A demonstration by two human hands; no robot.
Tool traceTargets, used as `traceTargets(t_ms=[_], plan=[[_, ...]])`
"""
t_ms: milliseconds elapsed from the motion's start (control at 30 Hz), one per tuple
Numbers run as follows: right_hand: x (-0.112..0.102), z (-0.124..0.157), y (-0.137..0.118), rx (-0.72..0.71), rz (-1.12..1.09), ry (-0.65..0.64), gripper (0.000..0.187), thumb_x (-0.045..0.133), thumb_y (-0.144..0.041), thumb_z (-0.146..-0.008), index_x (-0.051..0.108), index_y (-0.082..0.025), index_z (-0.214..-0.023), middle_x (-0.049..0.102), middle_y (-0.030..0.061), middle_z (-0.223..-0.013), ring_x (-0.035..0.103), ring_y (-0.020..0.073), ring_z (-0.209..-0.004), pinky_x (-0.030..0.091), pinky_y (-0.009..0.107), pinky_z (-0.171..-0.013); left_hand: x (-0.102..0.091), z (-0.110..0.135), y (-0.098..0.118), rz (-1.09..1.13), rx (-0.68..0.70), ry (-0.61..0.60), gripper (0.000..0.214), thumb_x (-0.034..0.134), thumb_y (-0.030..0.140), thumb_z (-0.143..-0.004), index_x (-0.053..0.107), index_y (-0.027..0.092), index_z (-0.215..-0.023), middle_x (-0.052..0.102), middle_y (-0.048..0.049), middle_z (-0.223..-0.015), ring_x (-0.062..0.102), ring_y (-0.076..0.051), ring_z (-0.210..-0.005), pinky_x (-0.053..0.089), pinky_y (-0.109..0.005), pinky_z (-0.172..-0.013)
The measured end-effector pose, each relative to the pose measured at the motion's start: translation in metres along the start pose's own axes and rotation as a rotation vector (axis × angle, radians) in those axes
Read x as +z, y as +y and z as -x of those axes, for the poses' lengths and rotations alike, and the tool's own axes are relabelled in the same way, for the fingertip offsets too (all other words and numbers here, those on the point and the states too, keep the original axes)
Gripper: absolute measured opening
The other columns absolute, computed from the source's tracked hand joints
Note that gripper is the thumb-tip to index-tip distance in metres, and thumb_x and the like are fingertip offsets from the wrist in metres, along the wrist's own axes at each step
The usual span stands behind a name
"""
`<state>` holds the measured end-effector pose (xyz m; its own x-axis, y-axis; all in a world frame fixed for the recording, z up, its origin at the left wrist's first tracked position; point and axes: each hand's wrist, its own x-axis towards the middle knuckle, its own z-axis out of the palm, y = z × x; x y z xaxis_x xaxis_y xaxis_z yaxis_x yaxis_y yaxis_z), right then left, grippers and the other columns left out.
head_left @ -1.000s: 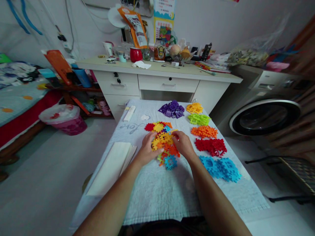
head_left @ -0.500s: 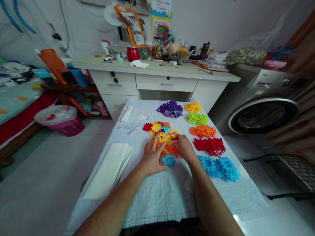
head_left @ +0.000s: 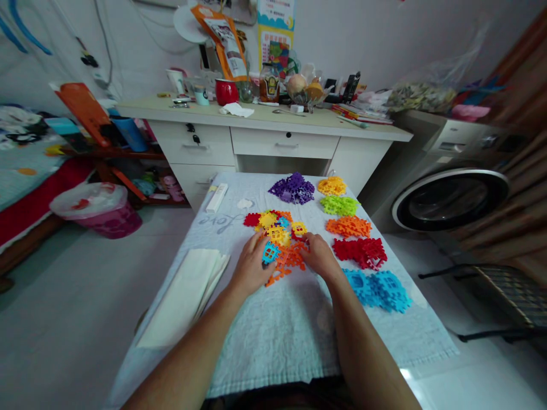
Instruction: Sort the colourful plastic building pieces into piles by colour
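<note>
My left hand point(head_left: 250, 266) is closed on a blue interlocking plastic block point(head_left: 270, 252), held between thumb and fingers at the left side of a mixed pile. Loose orange blocks point(head_left: 288, 256) lie between my two hands. My right hand point(head_left: 319, 257) is at the right side of the pile, fingers curled in at the blocks; whatever they pinch is hidden. Yellow blocks point(head_left: 277, 233) and a red block point(head_left: 252, 219) lie at the far side of the pile.
Sorted heaps line the right and back of the cloth-covered table: purple blocks point(head_left: 293, 189), yellow heap point(head_left: 332, 185), green heap point(head_left: 339, 205), orange heap point(head_left: 349, 226), red heap point(head_left: 361, 252), blue heap point(head_left: 378, 289). Folded cloth point(head_left: 182, 299) and a white box point(head_left: 217, 198) lie left.
The blue block has come up from the near end of the pile into my left hand, exposing orange blocks. My right hand has hardly moved. The view has shifted slightly.
</note>
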<state>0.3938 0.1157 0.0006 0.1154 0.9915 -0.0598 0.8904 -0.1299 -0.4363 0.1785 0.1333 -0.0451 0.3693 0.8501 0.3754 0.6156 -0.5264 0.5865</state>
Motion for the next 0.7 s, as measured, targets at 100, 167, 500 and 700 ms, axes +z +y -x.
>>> traceTargets(t_ms=[100, 167, 500, 700], plan=[[-0.001, 0.0, -0.001, 0.03, -0.032, -0.011, 0.04, 0.058, -0.014, -0.08, 0.059, -0.012, -0.12, 0.064, 0.0124, -0.105, 0.06, 0.0181, -0.089, 0.041, 0.024, -0.077, 0.001, -0.001, -0.004, 0.027, -0.008, 0.033, 0.062, 0.061, 0.023, -0.078, 0.041, 0.02, -0.137, 0.042, -0.0134, -0.144, 0.04, -0.028, -0.137, 0.034, -0.047, -0.116], [-0.001, 0.0, -0.001, 0.043, -0.069, -0.023, 0.039, 0.056, -0.011, -0.079, 0.06, -0.013, -0.118, 0.067, 0.0094, -0.097, 0.06, 0.0163, -0.083, 0.04, 0.024, -0.072, 0.002, -0.002, -0.006, 0.035, -0.005, 0.047, 0.064, 0.06, 0.023, -0.079, 0.039, 0.019, -0.139, 0.042, -0.0136, -0.143, 0.04, -0.027, -0.137, 0.034, -0.047, -0.116], [-0.034, 0.002, 0.006, -0.017, -0.267, 0.045, 0.017, 0.059, -0.014, -0.076, 0.066, -0.017, -0.091, 0.06, -0.0012, -0.071, 0.052, 0.0111, -0.063, 0.033, 0.022, -0.057, 0.002, -0.003, -0.007, 0.023, -0.032, 0.045, 0.064, 0.059, 0.024, -0.08, 0.037, 0.018, -0.14, 0.044, -0.0146, -0.141, 0.042, -0.027, -0.134, 0.035, -0.048, -0.115], [-0.096, -0.017, 0.056, 0.009, -0.302, 0.245, 0.009, 0.06, -0.021, -0.073, 0.064, -0.017, -0.081, 0.054, -0.0037, -0.062, 0.046, 0.0098, -0.055, 0.03, 0.022, -0.052, 0.002, -0.003, -0.008, 0.034, -0.025, 0.044, 0.072, 0.067, 0.03, -0.075, 0.037, 0.02, -0.14, 0.043, -0.0143, -0.143, 0.043, -0.03, -0.135, 0.036, -0.05, -0.114]])
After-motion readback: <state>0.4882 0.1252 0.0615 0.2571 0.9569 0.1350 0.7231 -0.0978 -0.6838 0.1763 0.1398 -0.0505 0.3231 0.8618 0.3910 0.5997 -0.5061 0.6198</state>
